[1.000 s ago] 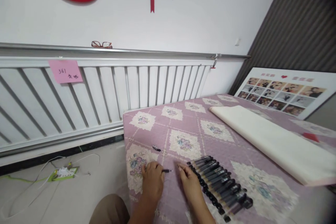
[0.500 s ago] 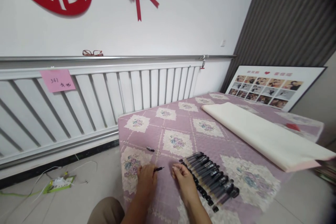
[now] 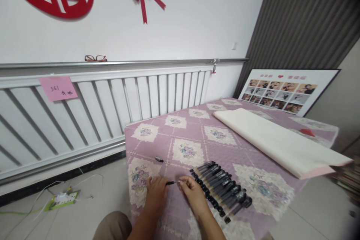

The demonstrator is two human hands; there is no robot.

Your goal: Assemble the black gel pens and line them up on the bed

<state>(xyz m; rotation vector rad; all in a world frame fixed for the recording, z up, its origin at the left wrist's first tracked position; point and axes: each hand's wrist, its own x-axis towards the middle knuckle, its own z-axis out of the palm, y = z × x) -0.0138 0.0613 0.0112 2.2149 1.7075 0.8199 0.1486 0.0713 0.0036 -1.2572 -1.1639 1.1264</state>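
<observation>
My left hand (image 3: 155, 196) rests on the purple patterned cloth (image 3: 213, 146) and is closed round a black pen (image 3: 170, 183) whose tip sticks out to the right. My right hand (image 3: 192, 195) is pinched, its fingertips meeting the pen's tip. What the right fingers hold is too small to make out. A row of several black pens (image 3: 222, 187) lies side by side just right of my right hand. A small black pen cap (image 3: 159, 159) lies alone on the cloth above my left hand.
A long cream roll (image 3: 278, 146) lies across the far right of the cloth. A framed photo collage (image 3: 284, 90) leans at the back right. A white slatted radiator cover (image 3: 118, 97) carries a pink note (image 3: 57, 88) and glasses (image 3: 95, 58). A power strip (image 3: 60, 199) lies on the floor, left.
My right hand has moved left until its fingertips meet the tip of the pen in my left hand. The view has shifted rightward and back a little.
</observation>
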